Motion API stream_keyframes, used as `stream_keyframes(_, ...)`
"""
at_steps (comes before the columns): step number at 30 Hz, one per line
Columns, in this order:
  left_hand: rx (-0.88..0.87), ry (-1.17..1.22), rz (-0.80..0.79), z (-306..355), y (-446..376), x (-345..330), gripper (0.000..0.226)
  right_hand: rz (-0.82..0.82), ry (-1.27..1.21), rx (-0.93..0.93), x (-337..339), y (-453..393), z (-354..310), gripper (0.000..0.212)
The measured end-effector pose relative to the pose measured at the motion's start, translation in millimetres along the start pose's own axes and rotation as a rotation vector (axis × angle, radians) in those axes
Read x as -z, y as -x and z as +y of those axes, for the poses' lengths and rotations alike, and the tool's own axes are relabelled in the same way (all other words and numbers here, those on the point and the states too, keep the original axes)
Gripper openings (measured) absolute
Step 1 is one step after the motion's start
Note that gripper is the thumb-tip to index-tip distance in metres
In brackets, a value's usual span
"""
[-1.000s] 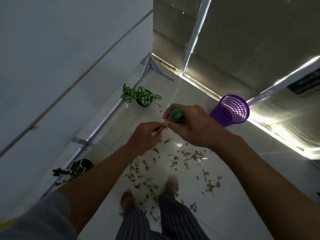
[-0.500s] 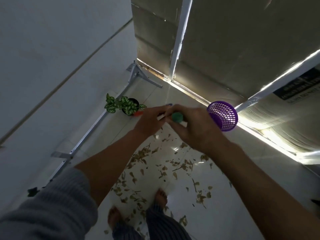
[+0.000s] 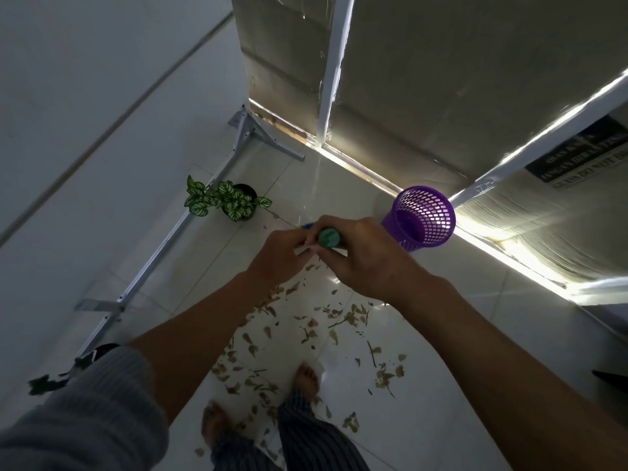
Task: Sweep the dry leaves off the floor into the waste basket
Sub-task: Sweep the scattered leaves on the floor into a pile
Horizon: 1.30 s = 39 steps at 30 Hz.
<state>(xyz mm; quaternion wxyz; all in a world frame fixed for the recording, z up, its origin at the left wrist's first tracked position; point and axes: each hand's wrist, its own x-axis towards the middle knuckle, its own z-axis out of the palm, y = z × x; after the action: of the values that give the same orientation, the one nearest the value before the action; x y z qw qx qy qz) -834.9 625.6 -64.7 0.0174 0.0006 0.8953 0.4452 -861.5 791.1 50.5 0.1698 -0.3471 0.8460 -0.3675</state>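
Dry brown leaves [image 3: 306, 331] lie scattered over the white tiled floor around my bare feet. A purple mesh waste basket [image 3: 421, 219] lies tipped on its side by the cardboard wall, its mouth facing me. My right hand [image 3: 360, 256] is wrapped around the green-capped top of a broom handle [image 3: 329, 237]. My left hand [image 3: 282, 256] grips the same handle just beside it, with a pale stretch of the stick showing between the two. The broom's lower part is hidden under my hands.
A small potted plant with striped leaves [image 3: 227, 200] stands by the wall to the left. A white metal frame [image 3: 163, 253] runs along the floor there. Another dark pot [image 3: 95, 355] sits near my left sleeve. Cardboard panels [image 3: 441, 79] close off the far side.
My view has shifted, so the basket and plant sit differently in frame. Both hands stay together on the handle top, which has swung a little.
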Motion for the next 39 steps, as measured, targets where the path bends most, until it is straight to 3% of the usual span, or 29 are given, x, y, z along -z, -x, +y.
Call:
stream_keyframes(5,-0.221,-0.026,0.194,18.2,-22.4,18.6,0.006,0.180,0.059,0.020,18.3,-11.7,-19.2,0.017)
stream_keyframes(8,-0.238,-0.029,0.140,10.1,-38.6,20.0,0.009,0.217,0.116,0.053,10.2,-19.0,-13.9,0.013)
stream_keyframes(12,-0.090,0.156,0.078,-14.6,-50.1,15.9,0.029,0.134,0.098,0.027,-16.7,-31.3,13.5,0.019)
stream_keyframes(15,0.063,0.164,-0.025,-26.9,-48.4,1.8,0.017,0.082,0.084,-0.041,-27.4,-37.7,31.0,0.021)
stream_keyframes(18,0.063,0.225,0.015,-32.5,-38.2,-12.6,0.017,-0.046,0.107,-0.067,-24.3,-38.2,36.1,0.020)
stream_keyframes(21,0.059,0.128,0.028,-27.3,-27.0,-18.9,0.015,-0.159,0.139,-0.043,-17.1,-32.2,29.8,0.020)
stream_keyframes(26,-0.076,0.050,0.109,-17.9,-18.3,-12.3,0.028,-0.123,0.081,-0.057,9.3,-31.2,10.7,0.018)
stream_keyframes(31,-0.085,-0.055,0.200,-12.6,-32.4,-1.8,0.010,0.005,0.056,-0.042,27.2,-36.6,-7.7,0.018)
stream_keyframes(39,-0.039,0.169,0.021,-22.3,-12.2,-16.5,0.012,-0.091,0.134,-0.079,-18.1,-11.1,17.8,0.020)
